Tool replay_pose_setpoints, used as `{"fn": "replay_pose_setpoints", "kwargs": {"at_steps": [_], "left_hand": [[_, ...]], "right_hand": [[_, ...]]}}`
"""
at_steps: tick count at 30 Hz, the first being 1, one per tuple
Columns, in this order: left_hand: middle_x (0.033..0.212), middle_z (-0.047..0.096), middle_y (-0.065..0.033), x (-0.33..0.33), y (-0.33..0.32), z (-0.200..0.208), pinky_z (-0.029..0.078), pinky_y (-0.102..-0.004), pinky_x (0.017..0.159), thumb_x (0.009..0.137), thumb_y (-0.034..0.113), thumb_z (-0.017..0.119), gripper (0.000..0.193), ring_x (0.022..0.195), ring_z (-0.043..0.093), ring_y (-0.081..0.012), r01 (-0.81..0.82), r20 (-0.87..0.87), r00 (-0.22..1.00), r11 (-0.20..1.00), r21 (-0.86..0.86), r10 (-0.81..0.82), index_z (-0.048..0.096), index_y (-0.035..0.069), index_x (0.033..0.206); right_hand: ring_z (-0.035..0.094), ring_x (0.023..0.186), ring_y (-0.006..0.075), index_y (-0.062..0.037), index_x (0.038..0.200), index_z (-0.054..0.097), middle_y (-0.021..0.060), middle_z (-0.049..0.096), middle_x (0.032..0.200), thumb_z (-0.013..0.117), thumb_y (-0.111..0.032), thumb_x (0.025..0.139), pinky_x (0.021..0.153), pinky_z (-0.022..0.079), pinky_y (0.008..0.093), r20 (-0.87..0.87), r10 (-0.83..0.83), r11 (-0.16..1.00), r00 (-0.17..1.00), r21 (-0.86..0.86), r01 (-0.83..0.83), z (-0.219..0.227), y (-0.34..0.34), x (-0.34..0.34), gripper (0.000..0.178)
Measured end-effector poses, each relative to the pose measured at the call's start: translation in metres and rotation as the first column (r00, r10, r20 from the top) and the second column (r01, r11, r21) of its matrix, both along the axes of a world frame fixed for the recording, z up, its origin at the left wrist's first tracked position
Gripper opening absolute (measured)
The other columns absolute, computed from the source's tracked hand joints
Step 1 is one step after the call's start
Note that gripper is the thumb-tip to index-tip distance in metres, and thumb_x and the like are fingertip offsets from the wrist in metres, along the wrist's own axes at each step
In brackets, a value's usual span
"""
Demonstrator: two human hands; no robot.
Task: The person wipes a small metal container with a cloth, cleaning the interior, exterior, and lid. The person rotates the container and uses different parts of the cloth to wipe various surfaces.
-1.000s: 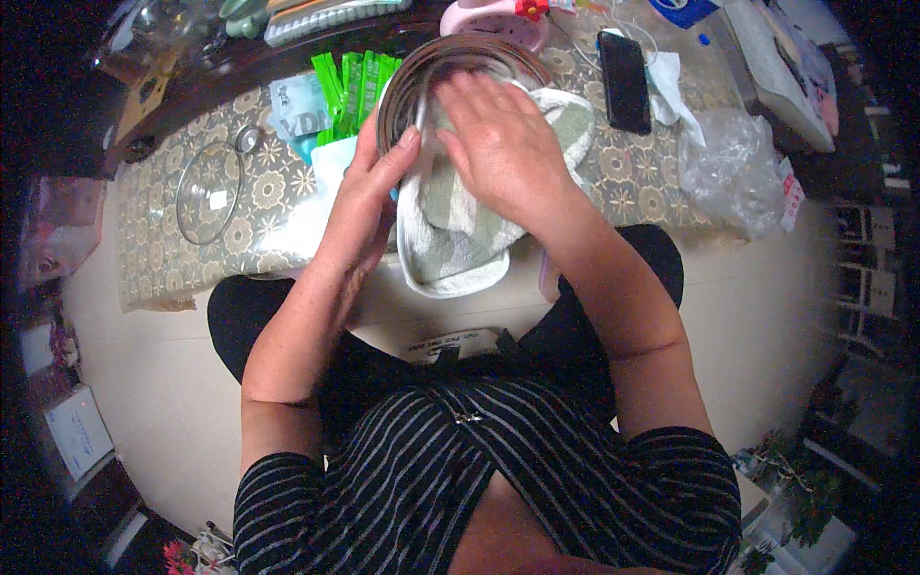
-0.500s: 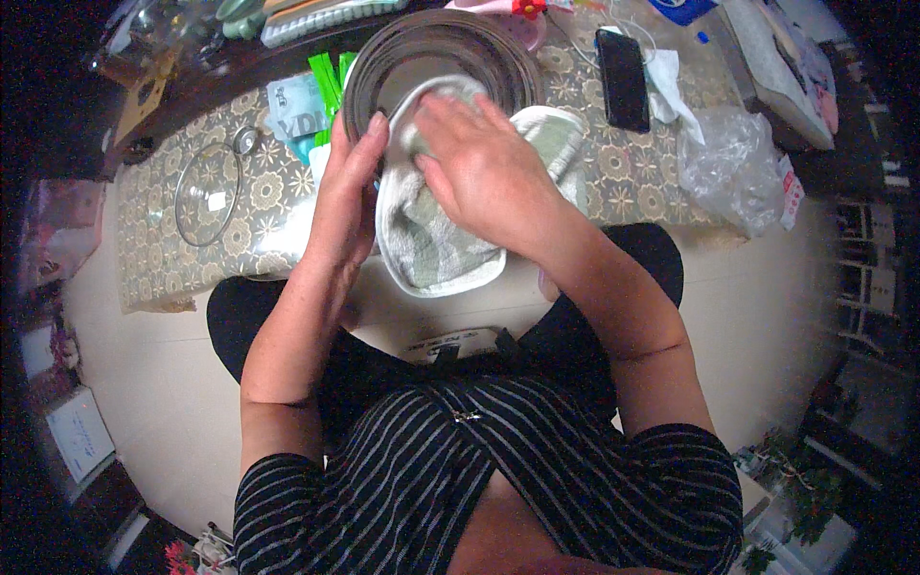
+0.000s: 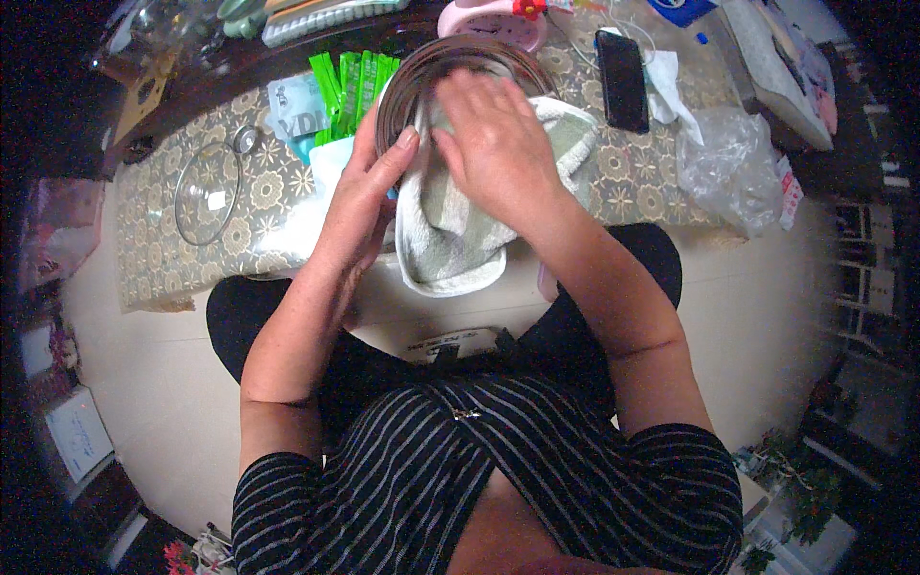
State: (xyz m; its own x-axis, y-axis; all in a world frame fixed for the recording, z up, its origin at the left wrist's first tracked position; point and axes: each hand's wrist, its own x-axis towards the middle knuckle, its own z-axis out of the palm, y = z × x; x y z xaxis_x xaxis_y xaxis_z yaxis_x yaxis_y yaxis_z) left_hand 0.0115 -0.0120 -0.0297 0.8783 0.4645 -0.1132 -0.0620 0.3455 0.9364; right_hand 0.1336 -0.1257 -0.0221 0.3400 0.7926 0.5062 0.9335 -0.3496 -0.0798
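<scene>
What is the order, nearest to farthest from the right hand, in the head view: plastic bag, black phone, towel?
1. Towel: under the right hand, touching it.
2. Black phone: to the hand's right.
3. Plastic bag: farther right.

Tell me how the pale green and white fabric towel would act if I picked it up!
The pale green and white fabric towel would probably flop, since it droops in loose folds from the round, shiny metal bowl. It's likely not slippery, because its surface looks fuzzy. It probably wouldn't crack, since it's crumpled beneath the right hand.
</scene>
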Motion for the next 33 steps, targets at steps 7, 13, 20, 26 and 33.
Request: {"fn": "replay_pose_setpoints", "kwargs": {"at_steps": [7,13,20,26,33], "left_hand": [[0.145,0.041,-0.0124,-0.002,0.01,0.006,0.052,-0.0332,0.075,0.09,0.044,0.063,0.081,0.127,0.046,-0.0248,-0.118,-0.04,0.992,0.986,0.116,0.123,0.023,0.015,0.154],[0.145,0.042,-0.0136,-0.002,0.008,0.011,0.038,-0.0334,0.105,0.095,0.026,0.061,0.072,0.129,0.044,-0.0225,-0.194,0.079,0.979,0.978,0.075,0.188,0.023,0.01,0.153],[0.139,0.047,-0.0106,-0.001,0.013,0.009,0.044,-0.0329,0.1,0.096,0.027,0.06,0.066,0.122,0.05,-0.0206,-0.215,0.083,0.973,0.976,0.012,0.214,0.028,0.01,0.15],[0.126,0.052,-0.0064,-0.003,0.041,0.0,0.055,-0.0269,0.068,0.095,0.037,0.059,0.062,0.107,0.058,-0.0156,-0.189,0.012,0.982,0.982,-0.018,0.189,0.034,0.012,0.145],[0.121,0.06,-0.0071,-0.011,0.058,0.014,0.056,-0.0423,0.078,0.095,0.048,0.055,0.058,0.103,0.064,-0.0195,-0.166,-0.026,0.986,0.978,-0.126,0.164,0.044,0.01,0.137]], "right_hand": [[0.065,0.078,0.0267,-0.0048,0.086,0.071,0.0106,0.066,0.084,0.061,-0.029,0.087,0.077,0.044,0.041,0.011,-0.022,0.989,1.0,-0.146,0.023,0.014,-0.009,-0.008,0.026],[0.065,0.082,0.036,0.0003,0.086,0.067,0.0184,0.066,0.084,0.051,-0.038,0.094,0.079,0.048,0.0481,-0.447,0.281,0.945,0.849,-0.025,-0.326,0.016,-0.003,-0.022,0.042],[0.064,0.094,0.0309,-0.0032,0.098,0.064,0.0137,0.067,0.095,0.067,-0.031,0.08,0.09,0.044,0.0459,-0.404,0.349,0.925,0.845,0.003,-0.38,0.015,-0.005,-0.025,0.033],[0.059,0.111,0.019,-0.0121,0.102,0.068,0.0009,0.067,0.11,0.07,-0.004,0.067,0.112,0.027,0.0532,-0.048,0.14,0.976,0.989,-0.159,-0.146,0.011,-0.009,-0.008,0.037],[0.056,0.119,0.019,-0.0136,0.09,0.069,0.0018,0.064,0.122,0.064,0.003,0.067,0.113,0.022,0.0594,0.116,0.154,0.981,0.981,0.099,-0.165,0.012,-0.006,0.025,0.029]]}}
